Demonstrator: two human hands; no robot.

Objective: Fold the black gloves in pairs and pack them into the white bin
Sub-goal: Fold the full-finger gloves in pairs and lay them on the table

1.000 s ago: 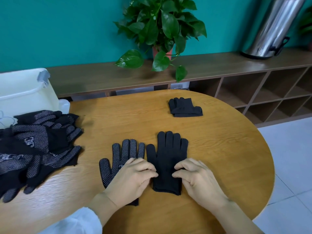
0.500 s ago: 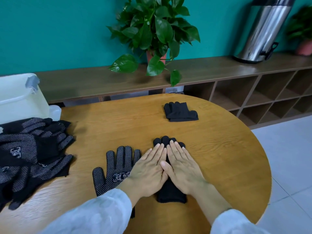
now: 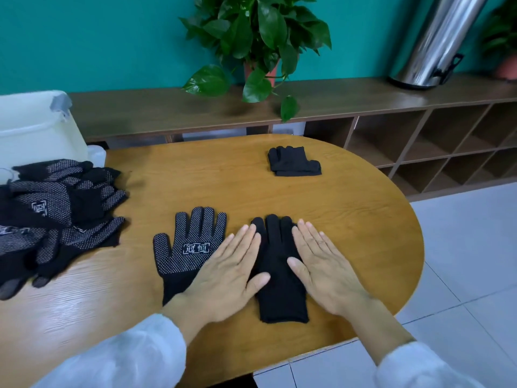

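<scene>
On the round wooden table (image 3: pixel 212 180), the white bin (image 3: pixel 33 130) stands at the far left edge, and a heap of dotted gloves (image 3: pixel 56 211) lies in front of it. A folded pair (image 3: pixel 293 161) lies far from me. My left hand (image 3: pixel 226 271) and my right hand (image 3: pixel 324 266) lie flat with straight fingers on the plain black glove (image 3: pixel 277 261), one on each side. The dotted glove (image 3: pixel 190 245) is just beside it.

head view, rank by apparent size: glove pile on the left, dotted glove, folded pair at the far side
1. Glove pile, partly cut off by the frame edge.
2. Dotted glove, partly under the left hand.
3. Folded pair; it sits farther away, so it looks smaller still.
</scene>
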